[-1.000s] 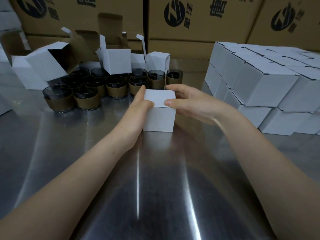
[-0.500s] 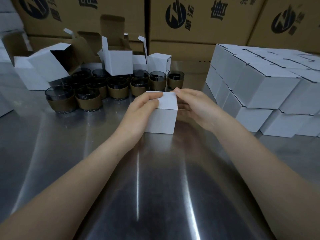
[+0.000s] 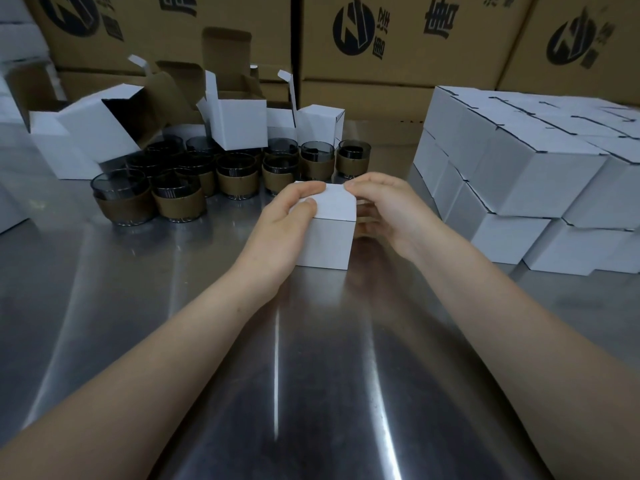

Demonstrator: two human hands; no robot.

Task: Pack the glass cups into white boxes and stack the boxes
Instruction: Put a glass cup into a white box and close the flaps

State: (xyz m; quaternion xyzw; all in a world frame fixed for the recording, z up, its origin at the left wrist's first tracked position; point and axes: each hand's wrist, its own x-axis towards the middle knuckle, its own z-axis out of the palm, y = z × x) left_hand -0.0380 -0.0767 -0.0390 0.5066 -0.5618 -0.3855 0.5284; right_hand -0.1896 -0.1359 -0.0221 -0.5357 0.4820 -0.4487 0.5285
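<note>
On a steel worktop (image 3: 138, 306), the left hand (image 3: 284, 223) and right hand (image 3: 384, 209) pinch shut a white box (image 3: 334, 230), its contents hidden; next, likely lifting it onto the stack of boxes (image 3: 540, 174) at three o'clock.

left hand (image 3: 284, 223): bare, no glove, short nails
right hand (image 3: 388, 209): bare, no ring
forearms: bare, no sleeves, no watch

left hand (image 3: 287, 220) fingers curled, gripping; right hand (image 3: 384, 206) fingers pinching
</note>
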